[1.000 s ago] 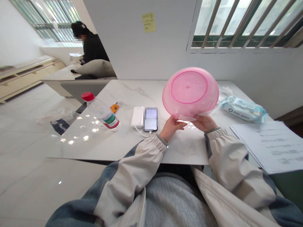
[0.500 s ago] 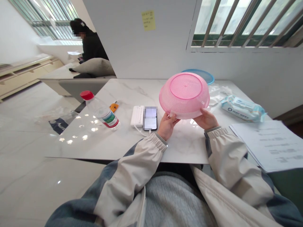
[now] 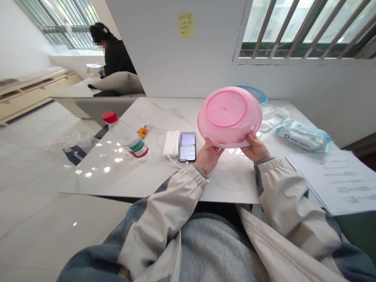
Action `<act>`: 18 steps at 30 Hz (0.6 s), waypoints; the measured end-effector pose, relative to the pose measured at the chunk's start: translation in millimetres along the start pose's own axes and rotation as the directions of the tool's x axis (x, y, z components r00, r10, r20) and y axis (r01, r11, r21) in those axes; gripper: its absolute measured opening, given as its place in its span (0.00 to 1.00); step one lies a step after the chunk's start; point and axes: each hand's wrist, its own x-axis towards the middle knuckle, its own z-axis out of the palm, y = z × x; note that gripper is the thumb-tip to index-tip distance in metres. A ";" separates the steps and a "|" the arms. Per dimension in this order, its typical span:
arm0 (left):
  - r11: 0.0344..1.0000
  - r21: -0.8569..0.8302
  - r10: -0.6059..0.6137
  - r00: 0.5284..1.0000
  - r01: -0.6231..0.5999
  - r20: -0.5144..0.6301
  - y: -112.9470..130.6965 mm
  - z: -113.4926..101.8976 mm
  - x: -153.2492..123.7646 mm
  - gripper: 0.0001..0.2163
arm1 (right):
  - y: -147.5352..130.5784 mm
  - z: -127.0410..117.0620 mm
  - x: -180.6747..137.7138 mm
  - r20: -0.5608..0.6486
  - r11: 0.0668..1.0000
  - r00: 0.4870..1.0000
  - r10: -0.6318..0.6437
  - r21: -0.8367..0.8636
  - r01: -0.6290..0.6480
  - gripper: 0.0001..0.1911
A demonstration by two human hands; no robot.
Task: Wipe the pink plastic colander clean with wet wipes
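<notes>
Both of my hands hold up a round pink plastic mesh basket [image 3: 229,113] above the marble table, its underside tilted toward me. My left hand [image 3: 208,156] grips its lower left rim. My right hand [image 3: 255,148] supports its lower right rim. Next to my left hand lie a white power bank [image 3: 171,143] and a smartphone [image 3: 187,147] joined by a white cable. A light blue round plastic item [image 3: 253,94] shows behind the basket, mostly hidden.
A water bottle with a red cap [image 3: 127,141] lies on the table [image 3: 164,113], near a small orange object [image 3: 142,133]. A wet wipes packet [image 3: 303,135] and clear plastic [image 3: 272,117] lie right; papers [image 3: 335,180] overlap the table's right corner. A person in black [image 3: 117,56] sits beyond.
The basket has turned so its underside faces me more. Since a second ago it has dropped lower, and the blue item behind it has come into view.
</notes>
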 end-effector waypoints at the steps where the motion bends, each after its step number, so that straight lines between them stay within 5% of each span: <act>1: 0.999 -0.010 -0.042 0.999 0.042 0.030 -0.5 1.1 -1.4 0.17 | 1.1 1.1 -0.1 0.011 1.000 1.000 0.000 -0.005 0.000 0.24; 5: 0.995 -0.001 -0.102 0.993 0.102 0.064 -2.6 2.2 -3.8 0.16 | 2.5 2.2 -0.1 0.022 0.999 1.000 -0.001 -0.051 0.002 0.24; 11: 0.999 0.044 0.010 0.999 -0.008 -0.049 -4.8 -3.1 4.8 0.13 | -5.2 8.2 -6.5 0.044 0.990 0.996 0.081 -0.116 -0.076 0.24; 18: 0.987 0.104 0.136 0.981 -0.122 -0.138 -4.6 -12.5 10.9 0.12 | -10.6 -7.3 7.2 -0.158 0.980 0.967 -0.198 -0.053 0.192 0.13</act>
